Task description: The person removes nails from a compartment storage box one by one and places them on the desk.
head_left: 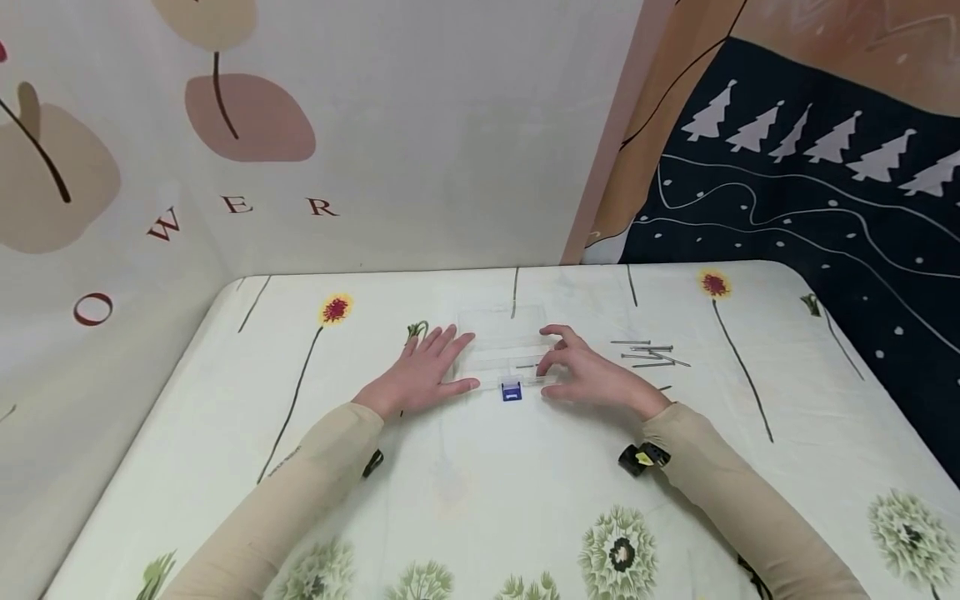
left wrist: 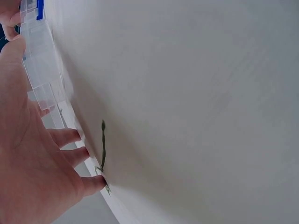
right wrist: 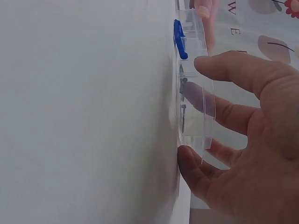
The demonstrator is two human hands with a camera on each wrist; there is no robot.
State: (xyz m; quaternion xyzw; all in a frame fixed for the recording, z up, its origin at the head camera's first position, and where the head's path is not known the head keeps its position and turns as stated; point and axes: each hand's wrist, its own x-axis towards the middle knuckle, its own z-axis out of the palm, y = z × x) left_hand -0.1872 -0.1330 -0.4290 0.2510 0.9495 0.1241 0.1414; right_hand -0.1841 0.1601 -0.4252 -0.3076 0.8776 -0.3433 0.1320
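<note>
A clear plastic box with a blue latch lies on the table, its clear lid apparently folded open toward the back. My left hand is at the box's left side, fingers spread and fairly straight, thumb by the front corner. At the right end is my right hand, its fingers loosely bent; in the right wrist view one finger shows through the clear plastic. That view also shows dark nails inside the box. I see nothing clearly pinched by either hand.
Several loose nails lie on the table to the right of the box. One more nail shows beside the right wrist. A white flower-patterned cloth covers the table, and printed fabric hangs behind it.
</note>
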